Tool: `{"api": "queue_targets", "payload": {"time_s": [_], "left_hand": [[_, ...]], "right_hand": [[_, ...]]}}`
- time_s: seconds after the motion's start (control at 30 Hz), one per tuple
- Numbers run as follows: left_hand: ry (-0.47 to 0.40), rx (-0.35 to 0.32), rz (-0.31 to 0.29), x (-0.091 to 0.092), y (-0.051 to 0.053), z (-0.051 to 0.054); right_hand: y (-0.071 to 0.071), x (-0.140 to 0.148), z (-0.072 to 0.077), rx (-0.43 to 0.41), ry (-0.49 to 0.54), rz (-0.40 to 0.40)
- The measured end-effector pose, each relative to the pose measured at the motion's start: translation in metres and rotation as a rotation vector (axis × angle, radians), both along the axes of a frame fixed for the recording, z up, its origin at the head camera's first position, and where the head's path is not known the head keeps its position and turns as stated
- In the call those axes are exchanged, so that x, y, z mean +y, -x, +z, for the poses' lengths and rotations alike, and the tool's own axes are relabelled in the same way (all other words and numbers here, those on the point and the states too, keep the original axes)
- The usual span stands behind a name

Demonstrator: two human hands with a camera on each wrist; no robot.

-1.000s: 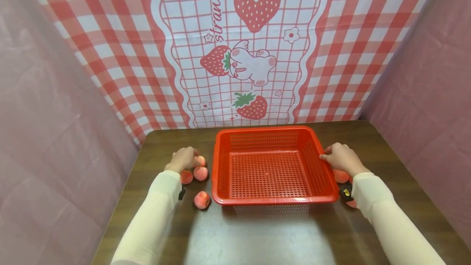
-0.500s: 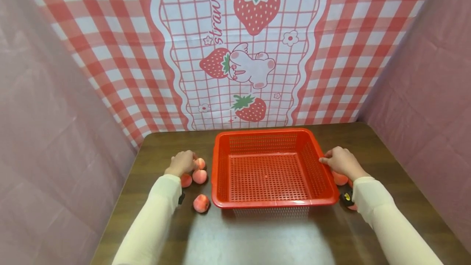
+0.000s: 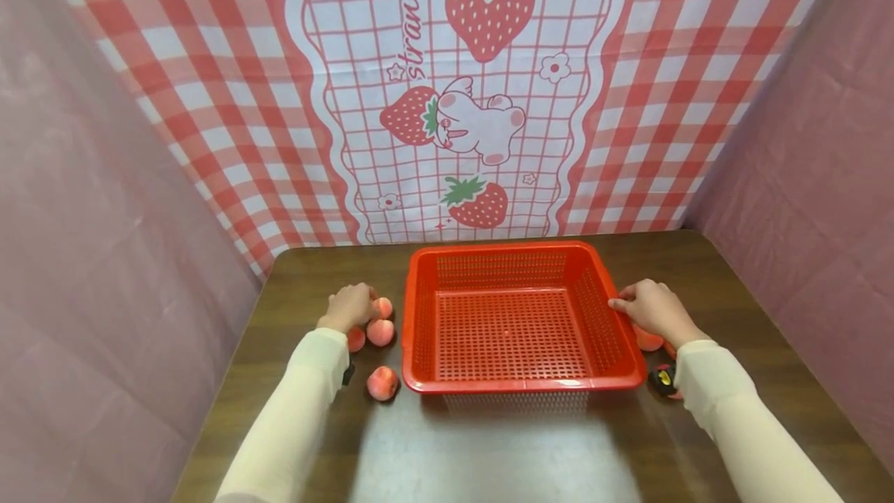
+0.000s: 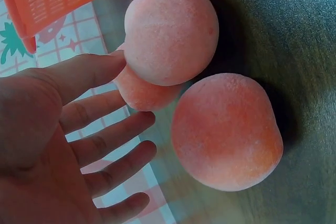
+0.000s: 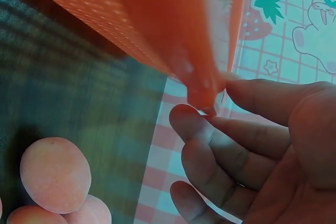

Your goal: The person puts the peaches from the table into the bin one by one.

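Observation:
On the table's left side, my left hand (image 3: 348, 307) is at the rearmost peach (image 3: 382, 307). The left wrist view has the hand (image 4: 79, 135) with fingers spread and relaxed, its thumb tip beside a near peach (image 4: 171, 34) and a partly hidden one (image 4: 144, 94); contact is unclear. Two more peaches (image 3: 380, 332) (image 3: 355, 339) lie close by, and another (image 3: 382, 384) sits nearer the front. My right hand (image 3: 656, 310) pinches the right rim of a red basket (image 3: 517, 386). Thumb and fingers of that hand (image 5: 262, 145) meet at the rim in the right wrist view.
Several peaches (image 5: 55, 175) lie right of the basket, partly under my right forearm. A black device (image 3: 663, 380) is at the right wrist. Checked cloth (image 3: 642, 138) hangs behind the brown table (image 3: 279, 286), with pink cloth (image 3: 796, 200) at both sides.

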State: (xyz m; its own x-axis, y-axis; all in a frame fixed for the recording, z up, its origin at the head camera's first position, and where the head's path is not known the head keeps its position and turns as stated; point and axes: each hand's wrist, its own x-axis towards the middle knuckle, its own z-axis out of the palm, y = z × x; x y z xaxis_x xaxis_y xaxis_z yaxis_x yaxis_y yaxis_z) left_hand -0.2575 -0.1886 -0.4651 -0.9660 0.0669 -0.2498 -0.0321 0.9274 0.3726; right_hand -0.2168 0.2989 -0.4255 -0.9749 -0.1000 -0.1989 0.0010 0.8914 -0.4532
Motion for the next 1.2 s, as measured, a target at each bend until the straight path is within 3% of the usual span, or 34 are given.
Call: {"api": "queue_targets", "payload": {"time_s": [0.2,0.47,0.83,1.2], "left_hand": [[0.015,0.005,-0.016,0.002,0.001,-0.007],[0.028,0.015,-0.016,0.003,0.004,-0.008],[0.015,0.031,-0.005,0.006,0.004,-0.015],[-0.001,0.096,0.03,0.003,0.006,-0.012]], "right_hand": [[-0.004,0.002,-0.003,-0.002,0.035,0.008],[-0.008,0.0,-0.003,0.049,0.032,0.021],[-0.014,0.001,-0.008,0.01,0.067,-0.025],[-0.015,0.003,-0.007,0.013,0.072,-0.035]]}}
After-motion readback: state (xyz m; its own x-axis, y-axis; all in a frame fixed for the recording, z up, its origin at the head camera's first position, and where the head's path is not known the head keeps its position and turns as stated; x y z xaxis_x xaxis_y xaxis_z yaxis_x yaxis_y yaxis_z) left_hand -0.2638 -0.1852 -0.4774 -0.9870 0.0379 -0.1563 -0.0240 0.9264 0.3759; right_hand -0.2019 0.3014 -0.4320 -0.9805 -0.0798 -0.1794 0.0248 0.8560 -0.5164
